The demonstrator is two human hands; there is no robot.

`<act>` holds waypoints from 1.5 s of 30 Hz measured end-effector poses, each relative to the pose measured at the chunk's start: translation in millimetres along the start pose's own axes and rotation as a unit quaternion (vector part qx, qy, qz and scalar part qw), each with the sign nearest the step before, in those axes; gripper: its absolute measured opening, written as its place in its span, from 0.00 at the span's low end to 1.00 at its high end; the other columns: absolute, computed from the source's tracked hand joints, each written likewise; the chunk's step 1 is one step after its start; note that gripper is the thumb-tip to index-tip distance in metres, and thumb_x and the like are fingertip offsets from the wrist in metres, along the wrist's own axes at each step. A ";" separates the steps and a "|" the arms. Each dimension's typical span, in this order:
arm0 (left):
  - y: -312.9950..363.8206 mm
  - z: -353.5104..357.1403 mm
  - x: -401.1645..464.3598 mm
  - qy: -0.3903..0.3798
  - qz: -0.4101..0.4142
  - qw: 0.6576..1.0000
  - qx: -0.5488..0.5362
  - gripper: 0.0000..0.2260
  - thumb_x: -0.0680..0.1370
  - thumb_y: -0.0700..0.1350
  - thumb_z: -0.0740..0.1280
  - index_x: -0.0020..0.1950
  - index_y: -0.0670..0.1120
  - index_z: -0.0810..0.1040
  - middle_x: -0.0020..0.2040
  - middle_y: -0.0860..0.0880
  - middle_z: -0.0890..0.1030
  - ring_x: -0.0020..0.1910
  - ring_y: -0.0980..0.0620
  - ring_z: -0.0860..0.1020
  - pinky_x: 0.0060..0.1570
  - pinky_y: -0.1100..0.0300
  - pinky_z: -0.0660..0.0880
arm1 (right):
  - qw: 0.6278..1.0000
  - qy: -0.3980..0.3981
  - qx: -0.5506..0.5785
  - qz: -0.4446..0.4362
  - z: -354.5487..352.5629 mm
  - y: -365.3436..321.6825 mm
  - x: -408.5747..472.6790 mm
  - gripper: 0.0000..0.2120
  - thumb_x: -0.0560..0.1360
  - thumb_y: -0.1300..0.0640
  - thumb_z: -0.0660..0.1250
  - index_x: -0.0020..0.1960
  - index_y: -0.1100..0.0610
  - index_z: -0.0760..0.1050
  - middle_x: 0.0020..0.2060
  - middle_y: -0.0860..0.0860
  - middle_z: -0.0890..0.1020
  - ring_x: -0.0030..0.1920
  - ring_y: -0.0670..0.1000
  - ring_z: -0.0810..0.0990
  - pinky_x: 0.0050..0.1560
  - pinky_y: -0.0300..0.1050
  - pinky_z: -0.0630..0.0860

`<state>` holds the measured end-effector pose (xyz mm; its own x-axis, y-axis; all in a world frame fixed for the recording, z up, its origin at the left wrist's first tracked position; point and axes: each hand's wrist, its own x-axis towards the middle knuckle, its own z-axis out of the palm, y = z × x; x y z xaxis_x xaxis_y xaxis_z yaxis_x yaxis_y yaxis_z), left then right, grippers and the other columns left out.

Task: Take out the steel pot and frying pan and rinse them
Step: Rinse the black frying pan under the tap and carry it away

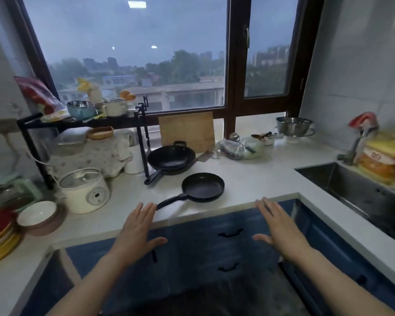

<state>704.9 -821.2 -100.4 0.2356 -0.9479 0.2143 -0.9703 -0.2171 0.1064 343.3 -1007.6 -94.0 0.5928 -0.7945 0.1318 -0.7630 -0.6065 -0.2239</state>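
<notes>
Hovering empty and flat-fingered, left hand (138, 226) and right hand (277, 226) flank the frying pan (203, 187) (near counter's edge (214, 207)).

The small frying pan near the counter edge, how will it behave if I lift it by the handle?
The frying pan looks rigid and probably light, being shallow. Lifted by its long handle, the pan end will likely dip.

Dim bluish daylight from window (132, 53); ceiling-light reflections in glass; edges blurred, wide-angle bowing.
</notes>
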 end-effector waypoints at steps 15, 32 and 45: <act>-12.6 82.8 212.8 -0.054 -0.034 0.997 0.037 0.50 0.66 0.79 0.42 0.79 0.50 0.40 0.79 0.53 0.43 0.73 0.55 0.32 0.71 0.60 0.35 | 0.997 -0.060 -0.020 -0.042 43.4 57.9 243.1 0.47 0.75 0.37 0.64 0.79 0.49 0.36 0.79 0.49 0.41 0.78 0.55 0.44 0.77 0.49 0.49; -73.5 181.7 364.3 -0.160 -0.056 0.986 0.004 0.58 0.56 0.82 0.32 0.79 0.49 0.41 0.79 0.53 0.42 0.77 0.51 0.35 0.73 0.56 0.37 | 0.979 -0.188 -0.004 -0.075 137.5 92.6 426.9 0.57 0.68 0.36 0.72 0.79 0.50 0.34 0.79 0.48 0.40 0.79 0.54 0.42 0.78 0.50 0.48; -70.5 214.3 386.0 -0.245 -0.088 0.964 -0.046 0.65 0.51 0.83 0.47 0.78 0.47 0.35 0.78 0.53 0.37 0.75 0.53 0.32 0.71 0.60 0.36 | 0.959 -0.263 0.010 -0.102 169.7 116.0 474.5 0.66 0.62 0.37 0.78 0.79 0.55 0.35 0.79 0.50 0.41 0.79 0.52 0.43 0.77 0.49 0.48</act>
<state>852.6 -1221.8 -233.3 0.3205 -0.8995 -0.2970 -0.9035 -0.3845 0.1892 579.9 -1449.5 -221.3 0.7819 -0.5299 -0.3283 -0.6147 -0.7428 -0.2651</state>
